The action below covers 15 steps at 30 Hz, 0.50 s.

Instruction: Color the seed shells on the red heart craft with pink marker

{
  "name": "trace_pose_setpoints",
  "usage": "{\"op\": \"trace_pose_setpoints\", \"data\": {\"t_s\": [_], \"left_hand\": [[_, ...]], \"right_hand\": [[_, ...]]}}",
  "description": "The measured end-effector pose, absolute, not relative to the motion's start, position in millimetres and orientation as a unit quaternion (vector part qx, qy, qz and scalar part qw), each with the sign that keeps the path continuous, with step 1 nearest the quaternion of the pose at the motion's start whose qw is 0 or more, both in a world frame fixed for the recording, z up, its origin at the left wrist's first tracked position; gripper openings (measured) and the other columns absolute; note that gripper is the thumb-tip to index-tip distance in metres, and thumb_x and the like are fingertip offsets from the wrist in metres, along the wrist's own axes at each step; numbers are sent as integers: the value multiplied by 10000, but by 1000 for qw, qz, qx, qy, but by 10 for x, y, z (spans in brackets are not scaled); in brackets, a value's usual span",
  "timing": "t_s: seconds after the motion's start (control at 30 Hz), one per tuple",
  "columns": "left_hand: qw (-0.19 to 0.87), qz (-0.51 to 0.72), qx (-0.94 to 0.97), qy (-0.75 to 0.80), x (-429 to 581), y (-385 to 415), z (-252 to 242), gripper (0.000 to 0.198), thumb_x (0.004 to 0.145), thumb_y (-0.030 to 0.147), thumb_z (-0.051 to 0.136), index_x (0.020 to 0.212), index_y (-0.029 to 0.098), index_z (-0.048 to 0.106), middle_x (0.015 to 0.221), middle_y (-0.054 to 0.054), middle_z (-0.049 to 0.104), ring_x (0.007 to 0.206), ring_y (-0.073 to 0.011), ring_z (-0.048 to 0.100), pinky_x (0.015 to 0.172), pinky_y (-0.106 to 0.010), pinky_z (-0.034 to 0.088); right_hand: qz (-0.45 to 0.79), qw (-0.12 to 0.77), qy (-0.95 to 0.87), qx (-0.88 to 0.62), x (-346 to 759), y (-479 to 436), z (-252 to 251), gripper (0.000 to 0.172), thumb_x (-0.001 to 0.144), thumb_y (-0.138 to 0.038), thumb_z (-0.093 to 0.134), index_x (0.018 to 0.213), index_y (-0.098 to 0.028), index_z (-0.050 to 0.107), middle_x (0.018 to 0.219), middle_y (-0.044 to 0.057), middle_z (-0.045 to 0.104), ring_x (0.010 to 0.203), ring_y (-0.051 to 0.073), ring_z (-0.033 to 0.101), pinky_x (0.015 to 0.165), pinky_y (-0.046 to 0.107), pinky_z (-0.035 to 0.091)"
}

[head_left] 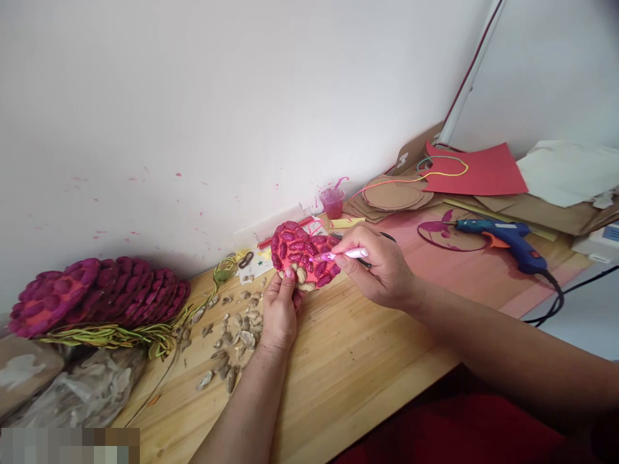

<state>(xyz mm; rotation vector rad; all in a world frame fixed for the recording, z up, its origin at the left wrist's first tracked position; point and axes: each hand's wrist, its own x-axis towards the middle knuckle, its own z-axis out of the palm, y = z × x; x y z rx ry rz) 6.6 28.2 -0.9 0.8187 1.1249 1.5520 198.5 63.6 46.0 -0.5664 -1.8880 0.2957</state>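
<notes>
My left hand (283,306) grips the lower edge of a red disc covered in peanut shells (302,248), most of them painted magenta. A few shells near my left thumb are still bare tan. In my right hand (380,264) is a paintbrush (355,253) with a pale handle, pinched between thumb and fingers. Its pink tip meets the shells near the middle of the disc. Loose peanut shells (236,338) lie scattered on the wooden table (348,361) left of my left hand.
Painted shell discs (101,290) stand stacked at left above yellow-green cords (116,335) and a plastic bag (91,386). Behind the disc is a plastic cup of pink paint (332,205). Cardboard discs (394,193), red paper (478,171) and a blue glue gun (517,241) with its cord lie at right.
</notes>
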Motion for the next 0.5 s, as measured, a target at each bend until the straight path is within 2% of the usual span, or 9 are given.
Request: {"op": "trace_pose_setpoints", "data": {"t_s": [0.23,0.5], "left_hand": [[516,658,320,445,88,287,21,518,628,535,905,694,168,547,608,65,503,468,-36,355,420,-158,288],[527,658,316,435,73,283,-24,493,648,521,904,688,166,564,606,60,517,466,-37,369,421,-155,291]], "right_hand": [[147,532,-801,-232,1978,639,449,62,953,-217,592,906,-213,552,781,13,606,724,159,549,666,304,415],[143,556,-784,-235,1980,643,445,51,940,-179,602,915,-205,566,789,8,613,699,139,552,639,285,411]]}}
